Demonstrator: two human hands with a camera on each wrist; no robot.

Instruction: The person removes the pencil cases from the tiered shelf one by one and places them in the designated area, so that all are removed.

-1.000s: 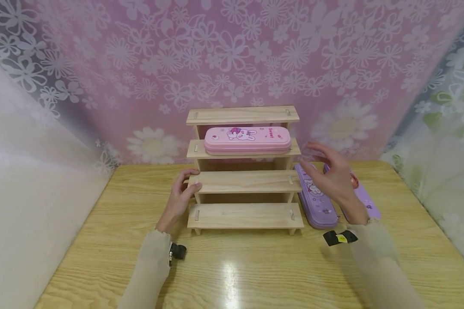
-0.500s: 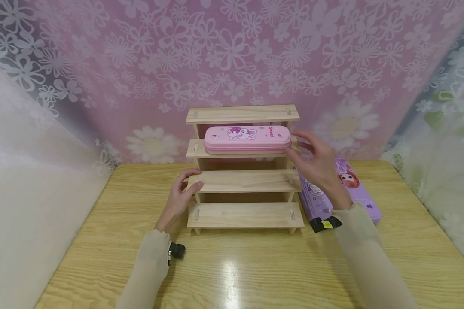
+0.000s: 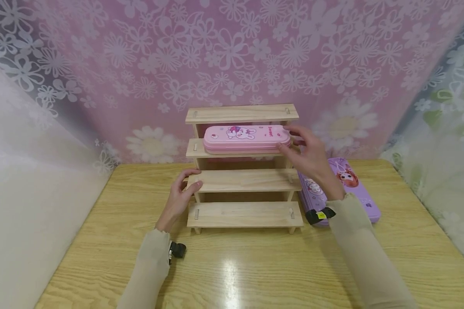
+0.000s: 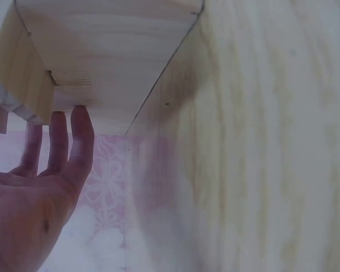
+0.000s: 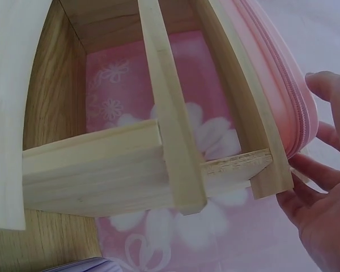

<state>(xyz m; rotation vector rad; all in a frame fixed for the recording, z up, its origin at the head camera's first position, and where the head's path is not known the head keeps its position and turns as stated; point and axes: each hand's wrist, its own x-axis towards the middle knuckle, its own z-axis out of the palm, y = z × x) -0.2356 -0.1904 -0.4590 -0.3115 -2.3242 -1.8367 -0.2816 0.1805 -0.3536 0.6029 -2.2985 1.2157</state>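
Note:
A pink pencil case (image 3: pixel 241 139) printed with a rabbit and "Sweet" lies along the second tier from the top of a wooden stepped rack (image 3: pixel 243 180). My right hand (image 3: pixel 311 156) holds the case's right end, thumb at the front and fingers round the end. In the right wrist view the thumb touches the pink case (image 5: pixel 280 96) by its zip, with other fingers near the board's end. My left hand (image 3: pixel 179 199) grips the left end of the rack's third tier, thumb on top. Its fingers (image 4: pixel 82 136) reach under the board in the left wrist view.
Two purple pencil cases lie on the wooden table (image 3: pixel 232 266) right of the rack: one with a rabbit (image 3: pixel 313 189), partly behind my right arm, and one with a red-haired figure (image 3: pixel 357 189). A flowered pink curtain (image 3: pixel 239 56) hangs behind.
My right hand has moved left from above the purple cases to the pink pencil case's right end and taken hold. The left hand stays on the rack.

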